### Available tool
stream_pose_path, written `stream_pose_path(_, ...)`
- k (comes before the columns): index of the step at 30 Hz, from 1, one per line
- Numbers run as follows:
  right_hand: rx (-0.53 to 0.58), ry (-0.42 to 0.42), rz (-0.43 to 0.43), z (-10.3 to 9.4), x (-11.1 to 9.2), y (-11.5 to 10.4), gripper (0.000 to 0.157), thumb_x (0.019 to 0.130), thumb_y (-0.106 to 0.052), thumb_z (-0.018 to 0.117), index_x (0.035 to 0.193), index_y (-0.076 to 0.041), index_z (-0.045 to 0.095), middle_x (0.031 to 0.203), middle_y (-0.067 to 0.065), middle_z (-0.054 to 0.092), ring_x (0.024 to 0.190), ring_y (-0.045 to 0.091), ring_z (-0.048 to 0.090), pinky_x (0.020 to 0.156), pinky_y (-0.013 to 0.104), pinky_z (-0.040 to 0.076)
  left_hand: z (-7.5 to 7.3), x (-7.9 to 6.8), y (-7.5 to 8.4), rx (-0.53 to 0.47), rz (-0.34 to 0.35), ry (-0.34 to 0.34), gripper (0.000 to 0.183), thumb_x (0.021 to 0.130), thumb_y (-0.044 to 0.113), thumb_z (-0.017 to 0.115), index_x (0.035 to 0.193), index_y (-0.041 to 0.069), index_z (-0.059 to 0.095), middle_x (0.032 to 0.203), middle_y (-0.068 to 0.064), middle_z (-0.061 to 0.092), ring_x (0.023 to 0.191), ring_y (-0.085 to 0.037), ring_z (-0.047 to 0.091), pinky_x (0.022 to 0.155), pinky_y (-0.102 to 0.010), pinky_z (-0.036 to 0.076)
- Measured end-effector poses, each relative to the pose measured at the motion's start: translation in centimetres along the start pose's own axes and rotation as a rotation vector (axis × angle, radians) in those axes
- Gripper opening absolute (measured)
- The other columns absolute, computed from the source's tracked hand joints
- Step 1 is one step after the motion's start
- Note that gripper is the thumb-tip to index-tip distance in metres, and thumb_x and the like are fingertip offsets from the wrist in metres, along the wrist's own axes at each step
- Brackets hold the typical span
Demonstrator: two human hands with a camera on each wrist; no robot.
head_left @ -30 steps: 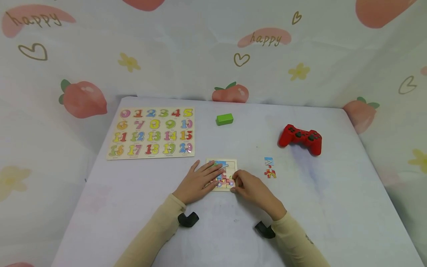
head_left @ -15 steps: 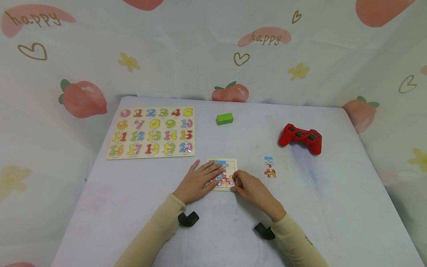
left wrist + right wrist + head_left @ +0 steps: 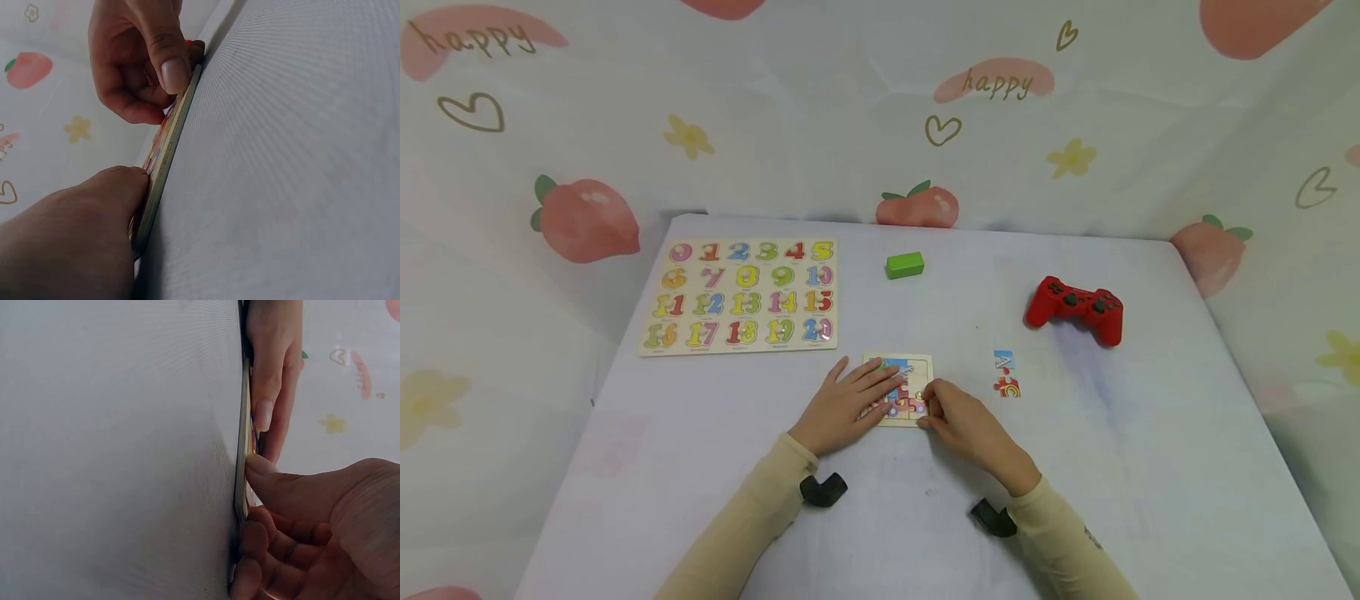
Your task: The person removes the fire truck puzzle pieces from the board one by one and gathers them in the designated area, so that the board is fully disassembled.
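Note:
A small square jigsaw puzzle (image 3: 895, 422) in a pale wooden tray lies on the white table, with colourful pieces and a bare patch at its upper right. My left hand (image 3: 850, 404) rests flat across its left part, fingers spread, hiding several pieces. At the right edge, my right hand (image 3: 966, 425) grips the puzzle's lower right corner area with curled fingers and thumb. In the right wrist view, the right thumb (image 3: 262, 465) lies on the tray's rim and the other fingers curl beside it. Whether a single loose piece sits between these fingertips, I cannot tell.
Two loose puzzle pieces, one blue (image 3: 1003, 360) and one red (image 3: 1007, 387), lie right of the tray. Further right is a red game controller (image 3: 1075, 310). A green block (image 3: 905, 265) stands at the back, and a number board (image 3: 737, 296) lies back left.
Both hands stay in place on the puzzle. The whole head view has shifted very slightly; no object has visibly moved.

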State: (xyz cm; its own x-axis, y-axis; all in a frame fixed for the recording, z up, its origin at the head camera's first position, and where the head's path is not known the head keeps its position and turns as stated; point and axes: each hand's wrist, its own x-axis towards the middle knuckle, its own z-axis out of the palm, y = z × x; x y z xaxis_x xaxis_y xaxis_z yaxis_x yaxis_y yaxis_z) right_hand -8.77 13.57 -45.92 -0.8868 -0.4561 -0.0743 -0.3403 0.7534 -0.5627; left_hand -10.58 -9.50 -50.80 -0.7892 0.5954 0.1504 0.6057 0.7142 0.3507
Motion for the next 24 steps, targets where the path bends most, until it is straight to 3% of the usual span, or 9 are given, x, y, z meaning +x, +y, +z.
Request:
stream_pose_path(14, -0.017, 0.002, 0.062, 0.03, 0.56, -0.23, 0.021, 0.088, -0.012, 0.069, 0.098, -0.006, 0.052, 0.079, -0.003, 0.05, 0.068, 0.009, 0.046, 0.06, 0.023, 0.042, -0.21, 0.07, 0.15, 0.012, 0.019, 0.014, 0.046, 0.099, 0.042, 0.046, 0.144, 0.033, 0.044, 0.15, 0.012, 0.039, 0.144, -0.013, 0.027, 0.116, -0.054, 0.014)
stream_pose_path(24, 0.122, 0.019, 0.071, -0.57, 0.53, 0.21, 0.01, 0.092, -0.008, 0.062, 0.092, -0.008, 0.052, 0.081, -0.001, 0.056, 0.071, 0.011, 0.049, 0.063, 0.024, 0.044, -0.21, 0.01, 0.2, 0.013, 0.005, 0.005, 0.046, 0.099, 0.042, 0.045, 0.144, 0.033, 0.043, 0.151, 0.013, 0.038, 0.144, -0.013, 0.026, 0.117, -0.054, 0.014)
